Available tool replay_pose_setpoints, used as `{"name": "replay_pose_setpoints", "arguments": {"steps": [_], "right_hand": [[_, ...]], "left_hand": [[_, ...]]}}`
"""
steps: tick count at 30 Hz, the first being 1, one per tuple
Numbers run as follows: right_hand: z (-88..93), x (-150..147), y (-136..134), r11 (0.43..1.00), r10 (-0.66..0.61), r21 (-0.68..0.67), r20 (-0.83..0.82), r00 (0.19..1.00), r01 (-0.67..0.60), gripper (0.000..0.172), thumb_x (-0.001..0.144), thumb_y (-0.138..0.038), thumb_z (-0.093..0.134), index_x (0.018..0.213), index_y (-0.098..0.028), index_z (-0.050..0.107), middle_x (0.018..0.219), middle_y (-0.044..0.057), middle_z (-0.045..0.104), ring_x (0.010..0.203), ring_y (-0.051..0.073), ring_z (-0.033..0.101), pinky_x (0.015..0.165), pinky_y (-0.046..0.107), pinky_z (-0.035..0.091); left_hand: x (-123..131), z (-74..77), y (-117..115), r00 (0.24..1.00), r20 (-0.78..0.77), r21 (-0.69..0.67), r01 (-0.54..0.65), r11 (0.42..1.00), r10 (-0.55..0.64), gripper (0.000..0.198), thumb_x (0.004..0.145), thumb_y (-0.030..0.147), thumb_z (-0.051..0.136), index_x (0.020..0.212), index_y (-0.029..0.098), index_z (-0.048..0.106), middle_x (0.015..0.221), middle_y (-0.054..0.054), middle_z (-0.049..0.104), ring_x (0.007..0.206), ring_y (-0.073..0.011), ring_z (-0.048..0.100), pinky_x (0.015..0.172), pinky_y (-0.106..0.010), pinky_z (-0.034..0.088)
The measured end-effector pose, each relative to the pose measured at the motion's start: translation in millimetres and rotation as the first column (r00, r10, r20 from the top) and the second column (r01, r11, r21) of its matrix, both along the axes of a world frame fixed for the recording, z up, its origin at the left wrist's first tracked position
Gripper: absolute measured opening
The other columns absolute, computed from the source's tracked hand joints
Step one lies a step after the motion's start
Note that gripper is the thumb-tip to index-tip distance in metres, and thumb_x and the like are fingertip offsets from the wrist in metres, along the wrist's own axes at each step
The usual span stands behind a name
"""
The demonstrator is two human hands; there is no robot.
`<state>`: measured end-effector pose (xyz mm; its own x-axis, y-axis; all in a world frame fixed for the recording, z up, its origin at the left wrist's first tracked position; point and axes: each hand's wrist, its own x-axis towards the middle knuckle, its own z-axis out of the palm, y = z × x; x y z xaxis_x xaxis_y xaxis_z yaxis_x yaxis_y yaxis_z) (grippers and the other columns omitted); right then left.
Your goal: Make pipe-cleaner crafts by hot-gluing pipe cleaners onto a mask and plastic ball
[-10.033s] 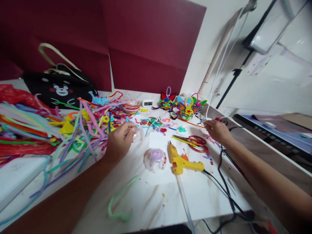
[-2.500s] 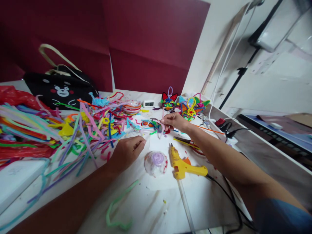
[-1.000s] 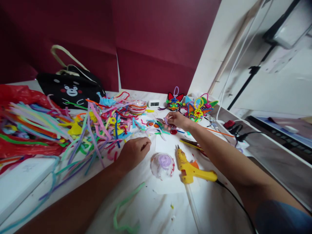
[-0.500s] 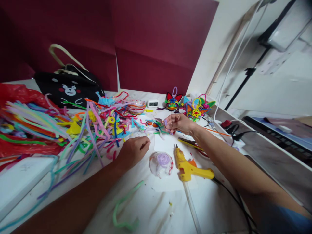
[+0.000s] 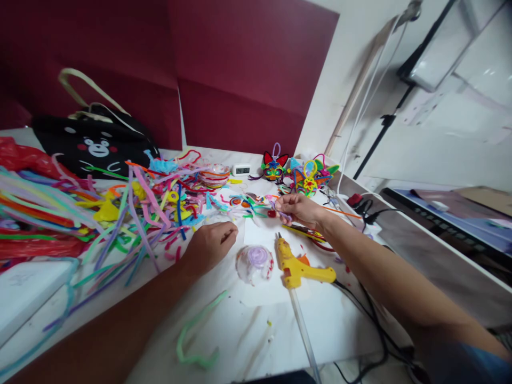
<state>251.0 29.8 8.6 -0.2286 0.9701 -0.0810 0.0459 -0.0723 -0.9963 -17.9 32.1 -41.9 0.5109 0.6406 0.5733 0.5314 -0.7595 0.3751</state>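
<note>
My right hand (image 5: 298, 209) pinches a short purple pipe cleaner (image 5: 283, 213) above the far part of the white paper. Loosely curled, my left hand (image 5: 212, 242) rests by the paper's left edge, and nothing shows between its fingers. Between and below the hands sits a clear rounded form (image 5: 255, 265) with a lilac pipe-cleaner coil on top and red bits around its side. Just right of it a yellow glue gun (image 5: 294, 264) lies on its side, nozzle pointing away, a clear glue stick (image 5: 304, 336) running out of its back.
Many coloured pipe cleaners (image 5: 148, 208) are heaped on the left, beside a black bag (image 5: 96, 146). Finished colourful masks (image 5: 274, 168) and a small digital clock (image 5: 241, 169) stand at the back. Black cables (image 5: 376, 320) run along the right. A green pipe cleaner (image 5: 192, 330) lies in front.
The view has swung to the right, so everything sits further left in the picture. My right hand still pinches the purple piece, now turned slightly downward. My left hand stays curled.
</note>
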Motion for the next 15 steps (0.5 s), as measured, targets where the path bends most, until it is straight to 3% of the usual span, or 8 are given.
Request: {"name": "replay_pose_setpoints", "arguments": {"steps": [4,9,12,15], "right_hand": [[2.3,5.6,-12.6,0.999,-0.047,-0.006,-0.032,0.998,0.046,0.032,0.055,-0.023,0.086,0.081,-0.014,0.068,0.07,0.002,0.071,0.059,0.011,0.065,0.05,0.018,0.051],[4.5,-12.4,-21.7,0.995,-0.098,0.013,-0.059,0.993,0.099,0.029,0.055,-0.019,0.084,0.079,-0.015,0.069,0.065,0.001,0.069,0.061,0.014,0.067,0.053,0.022,0.054],[5.2,-38.0,-23.0,0.99,-0.118,0.071,-0.076,0.99,0.123,0.025,0.054,-0.019,0.083,0.075,-0.015,0.07,0.062,0.0,0.069,0.057,0.011,0.064,0.05,0.02,0.052],[6.0,-66.4,-23.3,0.984,-0.106,0.136,-0.088,0.99,0.117,0.024,0.051,-0.018,0.084,0.07,-0.015,0.07,0.06,-0.002,0.069,0.053,0.009,0.06,0.048,0.019,0.048]], "left_hand": [[1.8,1.6,-1.2,0.999,0.034,-0.013,0.014,1.0,-0.014,0.019,0.083,0.021,0.051,0.075,0.015,0.067,0.063,-0.002,0.067,0.055,-0.0126,0.059,0.055,-0.022,0.041],[8.3,9.9,-13.2,0.984,0.168,-0.134,0.082,0.988,-0.059,0.019,0.085,0.026,0.052,0.083,0.016,0.069,0.07,-0.001,0.071,0.056,-0.0114,0.062,0.056,-0.02,0.046],[12.0,15.0,-21.9,0.95,0.304,-0.334,0.172,0.927,-0.067,0.021,0.083,0.032,0.058,0.09,0.016,0.07,0.071,-0.002,0.071,0.055,-0.0117,0.061,0.053,-0.02,0.047],[14.0,16.0,-23.8,0.916,0.401,-0.511,0.25,0.823,-0.03,0.028,0.078,0.037,0.064,0.091,0.013,0.069,0.066,-0.001,0.066,0.049,-0.0104,0.056,0.049,-0.02,0.045]]}}
